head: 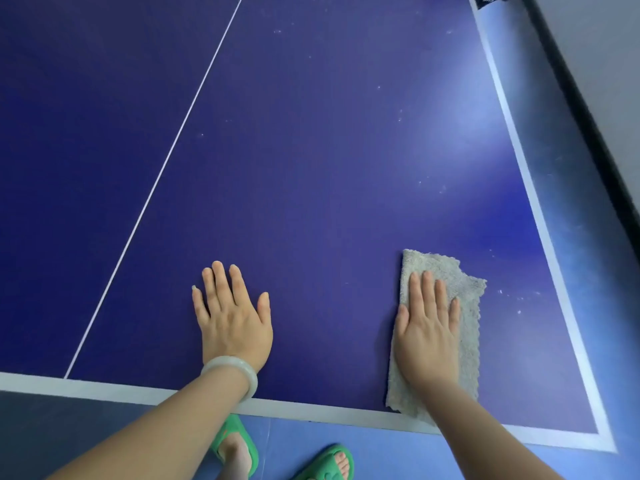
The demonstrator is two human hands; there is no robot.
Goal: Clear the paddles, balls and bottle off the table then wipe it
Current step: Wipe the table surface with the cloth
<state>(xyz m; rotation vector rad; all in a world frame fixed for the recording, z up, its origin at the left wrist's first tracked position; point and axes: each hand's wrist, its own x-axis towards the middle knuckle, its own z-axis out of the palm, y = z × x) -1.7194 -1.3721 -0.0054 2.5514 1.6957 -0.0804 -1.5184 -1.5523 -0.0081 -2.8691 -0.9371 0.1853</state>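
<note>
The dark blue table tennis table [311,150] fills the view, with a white centre line and white edge bands. My left hand [232,317] lies flat on the surface near the front edge, fingers straight and spread. My right hand [427,330] presses flat on a grey cloth [465,306] lying on the table near the front right corner. Small white specks dot the surface to the right of the cloth and further back. No paddles, balls or bottle are in view.
The table's front edge [311,412] runs below my wrists, and its right edge [540,209] slants away. A blue floor [381,448] and my feet in green slippers [325,462] show below. A dark strip and grey wall [595,81] run along the right.
</note>
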